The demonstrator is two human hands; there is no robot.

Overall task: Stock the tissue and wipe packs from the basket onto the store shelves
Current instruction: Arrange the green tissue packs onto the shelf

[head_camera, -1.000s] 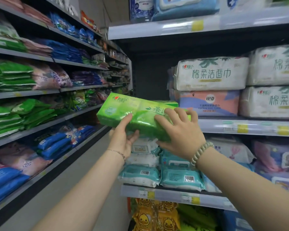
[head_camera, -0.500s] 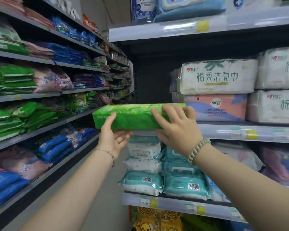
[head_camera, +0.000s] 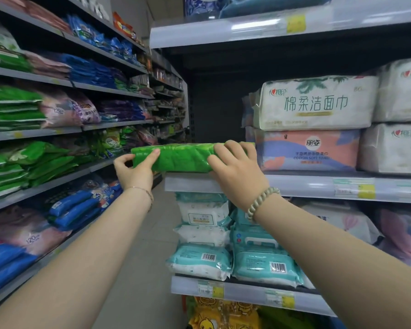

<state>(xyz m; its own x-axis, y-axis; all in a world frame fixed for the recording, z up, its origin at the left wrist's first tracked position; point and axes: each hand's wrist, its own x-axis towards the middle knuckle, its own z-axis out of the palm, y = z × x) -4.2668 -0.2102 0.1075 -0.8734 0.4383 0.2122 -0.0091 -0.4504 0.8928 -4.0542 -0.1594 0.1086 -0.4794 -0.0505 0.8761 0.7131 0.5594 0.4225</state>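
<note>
A green tissue pack is seen lying flat along the front left corner of the middle shelf, with its left end overhanging into the aisle. The left end is pinched in the grip of the left hand, thumb on the front face, and the right hand is curled over the top right part, so both grips are closed on the pack. A pink pack under a white pack is stacked just beside its right end, and teal wipe packs are piled on the shelf below.
</note>
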